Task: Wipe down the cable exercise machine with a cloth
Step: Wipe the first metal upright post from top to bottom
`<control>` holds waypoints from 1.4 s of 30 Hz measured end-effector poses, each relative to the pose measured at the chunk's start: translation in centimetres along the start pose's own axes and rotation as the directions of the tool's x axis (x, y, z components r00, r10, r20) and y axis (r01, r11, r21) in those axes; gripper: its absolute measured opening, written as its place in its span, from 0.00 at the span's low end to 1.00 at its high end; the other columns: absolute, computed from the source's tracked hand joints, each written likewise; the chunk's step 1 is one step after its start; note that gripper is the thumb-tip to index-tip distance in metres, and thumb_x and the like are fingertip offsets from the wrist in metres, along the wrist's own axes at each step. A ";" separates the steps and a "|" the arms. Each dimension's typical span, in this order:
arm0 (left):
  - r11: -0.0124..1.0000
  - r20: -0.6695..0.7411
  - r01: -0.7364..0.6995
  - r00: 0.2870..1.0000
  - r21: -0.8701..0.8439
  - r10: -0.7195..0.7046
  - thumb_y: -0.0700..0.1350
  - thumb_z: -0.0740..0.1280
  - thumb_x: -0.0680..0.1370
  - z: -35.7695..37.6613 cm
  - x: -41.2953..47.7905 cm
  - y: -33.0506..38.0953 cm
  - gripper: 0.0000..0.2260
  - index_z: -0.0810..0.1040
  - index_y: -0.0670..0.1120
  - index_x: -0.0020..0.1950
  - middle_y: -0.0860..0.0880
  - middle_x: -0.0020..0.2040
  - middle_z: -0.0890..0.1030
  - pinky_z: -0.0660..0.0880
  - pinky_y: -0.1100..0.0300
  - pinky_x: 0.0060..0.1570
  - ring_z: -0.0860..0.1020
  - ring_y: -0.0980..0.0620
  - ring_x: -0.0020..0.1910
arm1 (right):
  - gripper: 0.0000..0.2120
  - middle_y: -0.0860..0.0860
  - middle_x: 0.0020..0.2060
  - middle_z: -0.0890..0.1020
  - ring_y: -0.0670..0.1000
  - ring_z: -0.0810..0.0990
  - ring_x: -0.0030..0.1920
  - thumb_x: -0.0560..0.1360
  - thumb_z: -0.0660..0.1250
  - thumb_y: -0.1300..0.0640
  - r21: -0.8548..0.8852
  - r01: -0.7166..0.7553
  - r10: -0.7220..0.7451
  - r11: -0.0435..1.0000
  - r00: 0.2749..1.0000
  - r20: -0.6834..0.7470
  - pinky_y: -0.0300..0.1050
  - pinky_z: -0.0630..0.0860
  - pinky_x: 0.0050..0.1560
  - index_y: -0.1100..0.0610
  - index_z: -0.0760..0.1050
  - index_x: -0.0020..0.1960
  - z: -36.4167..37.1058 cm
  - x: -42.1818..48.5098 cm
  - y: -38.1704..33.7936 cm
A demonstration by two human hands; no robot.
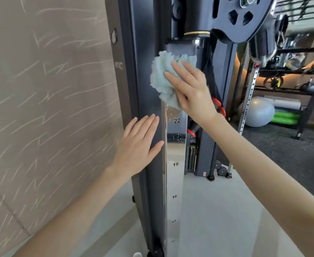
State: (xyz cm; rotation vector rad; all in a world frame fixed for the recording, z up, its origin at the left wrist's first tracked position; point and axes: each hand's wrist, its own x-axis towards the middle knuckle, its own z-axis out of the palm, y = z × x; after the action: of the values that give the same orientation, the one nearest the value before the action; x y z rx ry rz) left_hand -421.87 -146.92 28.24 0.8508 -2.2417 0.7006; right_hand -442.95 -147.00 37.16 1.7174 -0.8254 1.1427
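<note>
While the right hand presses a crumpled pale-blue cloth flat-fingered against the machine's chrome numbered rail, the left hand, below and beside it, rests open-palmed (fingers together) on the dark upright.

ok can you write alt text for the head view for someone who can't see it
The right hand presses a pale blue cloth against a cable machine's chrome rail, just above the number 22. The left hand rests flat and open on the dark upright beside it. A pulley is above; a grey ball sits far right.
</note>
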 end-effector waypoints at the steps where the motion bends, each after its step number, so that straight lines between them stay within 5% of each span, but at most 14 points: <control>1: 1.000 0.011 -0.011 1.000 -0.002 0.011 0.56 0.53 0.82 0.4 -0.2 0.0 0.27 0.66 0.40 0.74 0.44 0.72 0.70 0.61 0.47 0.72 0.69 0.45 0.70 | 0.15 0.62 0.63 0.75 0.61 0.67 0.66 0.77 0.63 0.69 0.009 -0.013 0.013 1.000 1.000 0.018 0.55 0.65 0.67 0.63 0.76 0.63 0.2 -0.5 0.0; 7: 0.999 0.102 -0.035 0.994 -0.039 0.038 0.58 0.52 0.81 2.7 -1.1 0.7 0.28 0.66 0.40 0.74 0.44 0.73 0.69 0.60 0.48 0.72 0.67 0.47 0.72 | 0.21 0.63 0.68 0.69 0.60 0.58 0.73 0.76 0.62 0.74 0.130 -0.194 0.172 0.972 0.972 0.162 0.65 0.57 0.72 0.65 0.69 0.68 0.8 -8.4 -2.7; 11: 0.997 0.128 -0.067 0.989 -0.042 0.072 0.58 0.53 0.80 3.3 -1.2 0.8 0.29 0.68 0.39 0.73 0.42 0.71 0.71 0.63 0.47 0.72 0.68 0.45 0.72 | 0.19 0.61 0.69 0.67 0.58 0.55 0.74 0.78 0.57 0.70 0.157 -0.168 0.129 0.973 0.964 0.233 0.59 0.54 0.74 0.63 0.67 0.69 0.5 -11.1 -3.4; 15: 0.995 0.143 -0.099 0.985 -0.024 0.101 0.59 0.52 0.81 3.7 -1.5 0.4 0.30 0.62 0.39 0.76 0.42 0.75 0.65 0.59 0.48 0.72 0.64 0.46 0.74 | 0.19 0.66 0.67 0.70 0.66 0.60 0.71 0.77 0.59 0.72 0.119 -0.113 0.085 0.986 0.973 0.214 0.66 0.59 0.71 0.65 0.71 0.67 0.0 -6.7 -1.2; 17: 0.994 0.142 -0.108 0.984 -0.016 0.109 0.59 0.52 0.81 3.9 -1.6 0.5 0.31 0.61 0.38 0.76 0.42 0.75 0.65 0.58 0.49 0.72 0.64 0.46 0.74 | 0.15 0.66 0.67 0.70 0.68 0.61 0.70 0.82 0.57 0.63 0.104 -0.110 0.090 0.988 0.979 0.184 0.68 0.61 0.69 0.65 0.72 0.67 -0.3 -3.7 -0.6; 20: 0.993 0.133 -0.117 0.984 -0.025 0.119 0.59 0.52 0.81 4.0 -1.9 0.6 0.31 0.61 0.38 0.76 0.43 0.75 0.65 0.59 0.49 0.72 0.64 0.46 0.74 | 0.24 0.67 0.68 0.69 0.68 0.59 0.71 0.84 0.51 0.48 0.080 -0.139 0.125 0.987 0.979 0.159 0.69 0.61 0.69 0.66 0.71 0.68 -0.2 -1.6 -0.8; 24: 0.990 0.128 -0.135 0.982 -0.034 0.138 0.59 0.54 0.81 4.1 -2.4 0.6 0.30 0.63 0.38 0.75 0.43 0.75 0.66 0.64 0.47 0.71 0.64 0.46 0.74 | 0.20 0.66 0.71 0.64 0.65 0.52 0.74 0.80 0.61 0.67 0.111 -0.190 0.164 0.975 0.965 0.207 0.65 0.50 0.74 0.65 0.66 0.71 0.8 -5.9 -1.9; 30: 0.986 0.132 -0.155 0.978 -0.066 0.163 0.58 0.56 0.80 4.6 -3.1 0.7 0.29 0.70 0.37 0.70 0.41 0.69 0.73 0.68 0.45 0.67 0.68 0.44 0.71 | 0.20 0.60 0.72 0.62 0.59 0.48 0.76 0.84 0.42 0.60 0.150 -0.233 0.170 0.961 0.923 0.346 0.67 0.54 0.72 0.62 0.62 0.72 0.8 -13.3 -4.6; 35: 0.985 0.137 -0.161 0.976 -0.058 0.167 0.58 0.55 0.81 4.4 -3.1 0.9 0.30 0.65 0.37 0.74 0.42 0.74 0.68 0.67 0.46 0.68 0.66 0.45 0.72 | 0.25 0.66 0.71 0.64 0.67 0.55 0.74 0.76 0.66 0.70 0.122 -0.183 0.152 0.975 0.962 0.229 0.70 0.58 0.69 0.65 0.65 0.71 0.6 -7.1 -1.9; 39: 0.988 0.130 -0.143 0.980 -0.058 0.150 0.58 0.54 0.80 4.3 -3.4 1.2 0.30 0.63 0.38 0.75 0.43 0.74 0.67 0.66 0.47 0.69 0.66 0.46 0.73 | 0.20 0.68 0.70 0.66 0.71 0.57 0.72 0.83 0.56 0.57 0.134 -0.151 0.131 0.979 0.980 0.149 0.71 0.59 0.68 0.67 0.67 0.70 0.2 -1.7 -0.6; 42: 0.990 0.140 -0.134 0.980 -0.047 0.139 0.58 0.54 0.80 4.4 -3.7 1.5 0.30 0.63 0.39 0.75 0.43 0.74 0.67 0.65 0.49 0.70 0.66 0.46 0.72 | 0.20 0.68 0.70 0.64 0.69 0.54 0.73 0.82 0.58 0.59 0.130 -0.173 0.153 0.976 0.976 0.153 0.69 0.54 0.71 0.68 0.65 0.71 0.6 -2.6 -1.1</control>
State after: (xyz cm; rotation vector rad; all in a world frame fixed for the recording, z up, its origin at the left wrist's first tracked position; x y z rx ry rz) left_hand -422.36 -147.39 22.34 0.7559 -2.4529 0.6763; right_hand -442.70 -147.02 34.28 1.8944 -1.0094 1.2246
